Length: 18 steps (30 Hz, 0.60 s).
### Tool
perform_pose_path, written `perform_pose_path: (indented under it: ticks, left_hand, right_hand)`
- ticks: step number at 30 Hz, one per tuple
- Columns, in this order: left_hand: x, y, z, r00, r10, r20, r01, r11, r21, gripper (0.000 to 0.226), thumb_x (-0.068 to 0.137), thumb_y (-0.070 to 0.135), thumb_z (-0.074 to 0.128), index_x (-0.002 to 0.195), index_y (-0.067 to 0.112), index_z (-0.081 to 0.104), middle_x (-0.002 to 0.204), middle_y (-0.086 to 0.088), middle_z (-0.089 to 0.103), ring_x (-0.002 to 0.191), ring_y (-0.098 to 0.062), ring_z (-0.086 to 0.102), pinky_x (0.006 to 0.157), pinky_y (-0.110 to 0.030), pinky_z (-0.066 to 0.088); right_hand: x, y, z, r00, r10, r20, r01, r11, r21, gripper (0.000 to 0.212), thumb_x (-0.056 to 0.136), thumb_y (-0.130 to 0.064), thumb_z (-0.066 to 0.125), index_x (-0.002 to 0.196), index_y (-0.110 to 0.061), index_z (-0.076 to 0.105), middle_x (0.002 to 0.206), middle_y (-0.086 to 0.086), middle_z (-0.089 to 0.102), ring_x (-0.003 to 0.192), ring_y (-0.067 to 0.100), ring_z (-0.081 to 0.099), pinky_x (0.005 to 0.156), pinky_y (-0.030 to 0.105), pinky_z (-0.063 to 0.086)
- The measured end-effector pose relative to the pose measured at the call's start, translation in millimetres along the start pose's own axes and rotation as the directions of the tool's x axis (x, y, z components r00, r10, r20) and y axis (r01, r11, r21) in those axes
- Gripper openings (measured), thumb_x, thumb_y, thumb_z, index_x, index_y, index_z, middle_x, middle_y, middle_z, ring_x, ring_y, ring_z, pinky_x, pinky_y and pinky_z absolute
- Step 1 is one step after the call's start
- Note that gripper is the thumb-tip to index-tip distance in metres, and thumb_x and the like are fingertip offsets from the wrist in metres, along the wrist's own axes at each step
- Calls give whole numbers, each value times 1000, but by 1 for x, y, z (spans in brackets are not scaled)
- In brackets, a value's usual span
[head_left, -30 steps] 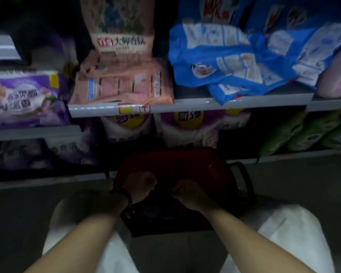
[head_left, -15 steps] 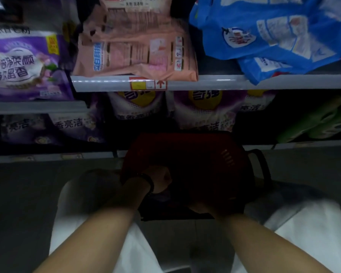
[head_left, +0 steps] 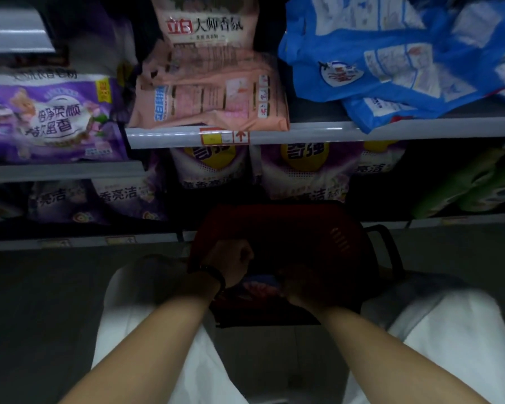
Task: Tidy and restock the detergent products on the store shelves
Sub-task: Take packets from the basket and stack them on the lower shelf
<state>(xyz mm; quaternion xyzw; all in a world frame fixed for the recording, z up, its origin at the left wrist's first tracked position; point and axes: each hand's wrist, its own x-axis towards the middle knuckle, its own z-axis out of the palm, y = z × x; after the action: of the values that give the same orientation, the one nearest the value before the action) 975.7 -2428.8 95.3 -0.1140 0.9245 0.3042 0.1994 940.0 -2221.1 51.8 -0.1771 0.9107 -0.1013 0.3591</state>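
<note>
A: Item one, your hands?
B: Your left hand (head_left: pixel 233 262) is down in the red basket (head_left: pixel 312 228) on the floor in front of you, fingers curled under; a dark band sits on that wrist. Whether it has hold of anything, you cannot tell. Your right hand (head_left: pixel 299 290) is low in the same basket, in deep shadow, so its fingers and any hold cannot be read.

A: Item two, basket contents?
B: Something bluish-purple and pink (head_left: pixel 257 285) shows between your two hands; too dim to name.

A: Item three, the stock?
B: Upper shelf (head_left: pixel 318 132), middle: a pink detergent bag (head_left: pixel 210 97) lying flat at the front edge, another pink bag (head_left: pixel 206 21) upright behind it. Right of these, blue bags (head_left: pixel 391 62) slumped in a heap, one corner hanging over the shelf edge. Left, on a slightly lower shelf, a purple bag (head_left: pixel 50 118) lying flat. Row beneath: purple-and-white bags with yellow discs (head_left: pixel 306 170), standing. Far right of that row, green packs (head_left: pixel 473 185), tilted. Lower left, more purple bags (head_left: pixel 120 199).

A: Item four, label?
B: A red-and-yellow price tag (head_left: pixel 224 137) on the shelf rail, under the flat pink bag.
</note>
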Motion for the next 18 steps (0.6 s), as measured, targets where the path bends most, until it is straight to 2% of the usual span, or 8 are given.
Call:
perform_pose_path:
  ticks: [5,8,10,11,13,14,16,18]
  left_hand:
    - [-22,9,-1,1000,4,-14,-5,998,-66,16,103,25,54,103,20,69,107,0,71,101,-20,67,87,-37,55]
    - [-41,25,7,996,4,-92,-20,984,-178,19,104,28,55,118,20,63,118,-1,70,108,-21,67,89,-33,53]
    - [-60,47,10,984,52,-169,-95,962,-257,19,101,28,60,120,29,60,119,7,66,111,-16,65,93,-28,50]
    - [-70,59,13,985,68,-158,-114,946,-303,20,99,30,64,118,35,58,116,13,63,109,-11,63,95,-27,48]
    - [-91,85,20,992,107,-60,-123,901,-417,35,93,37,74,118,47,52,115,26,56,108,2,56,99,-23,46]
    - [-100,93,26,991,134,-24,-130,886,-446,49,86,47,79,126,51,49,121,28,57,114,3,56,103,-24,46]
    - [-111,105,40,986,167,19,-140,881,-452,81,75,60,84,143,49,42,133,29,57,125,-1,56,109,-28,48]
    - [-119,118,48,987,148,59,-108,895,-432,91,72,55,87,147,43,37,133,27,53,129,-4,53,109,-28,47]
  right_hand:
    - [-28,7,-43,986,-20,-163,33,996,78,37,108,-35,53,136,-18,67,139,8,65,127,30,62,97,32,47]
    - [-53,5,-76,971,0,-240,47,981,189,31,106,-39,54,114,-19,76,116,7,74,108,27,69,80,30,45]
    - [-71,1,-96,960,16,-279,50,972,228,33,107,-41,53,95,-20,75,92,2,71,89,24,69,68,32,43]
    - [-81,-2,-106,951,20,-309,57,969,239,37,107,-42,52,85,-19,71,82,0,66,80,22,66,63,33,41]
    - [-101,-6,-123,932,32,-362,72,960,272,45,108,-41,51,70,-18,60,69,-1,58,67,19,59,57,35,35]
    - [-111,-8,-132,921,13,-389,99,959,267,46,108,-38,51,68,-18,58,68,0,56,66,20,58,57,36,34]
    - [-131,-12,-145,896,-30,-443,153,958,243,39,109,-32,53,78,-13,66,77,5,61,77,28,63,61,34,35]
    - [-153,-20,-161,870,-13,-492,194,927,319,31,107,-30,59,80,-15,66,84,7,66,83,26,64,59,28,37]
